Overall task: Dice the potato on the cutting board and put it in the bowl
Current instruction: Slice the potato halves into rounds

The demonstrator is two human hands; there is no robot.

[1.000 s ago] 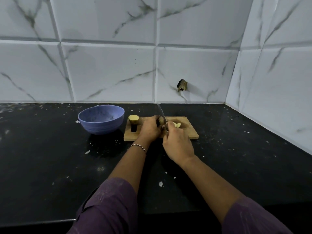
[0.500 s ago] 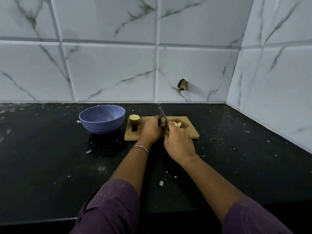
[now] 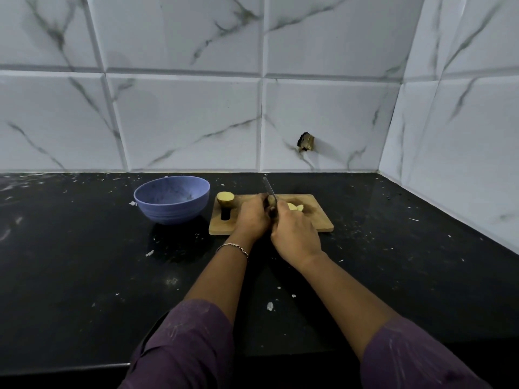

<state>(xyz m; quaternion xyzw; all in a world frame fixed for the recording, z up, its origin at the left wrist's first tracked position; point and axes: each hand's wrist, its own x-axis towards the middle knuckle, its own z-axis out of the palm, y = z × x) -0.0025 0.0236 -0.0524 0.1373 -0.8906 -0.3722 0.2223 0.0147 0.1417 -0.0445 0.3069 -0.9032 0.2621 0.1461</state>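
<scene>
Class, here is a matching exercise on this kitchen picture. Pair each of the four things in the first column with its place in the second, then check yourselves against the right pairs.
Things
1. bowl
2. potato half
3. knife
4. bracelet

Places
A. gripped in the right hand
B. round the left wrist
C. on the counter, left of the cutting board
D. on the board's left end, cut face up

Pairs: 1-C, 2-D, 3-A, 4-B

Counter [image 3: 84,262]: bowl [image 3: 172,200] left, cutting board [image 3: 314,220] just beside it on the right. On board: potato half [image 3: 225,198] at left end; left hand [image 3: 252,217] mid-board over potato piece [image 3: 270,204]; knife [image 3: 269,188] between it and right hand [image 3: 295,237]; cut slices [image 3: 295,206] right of blade.
</scene>
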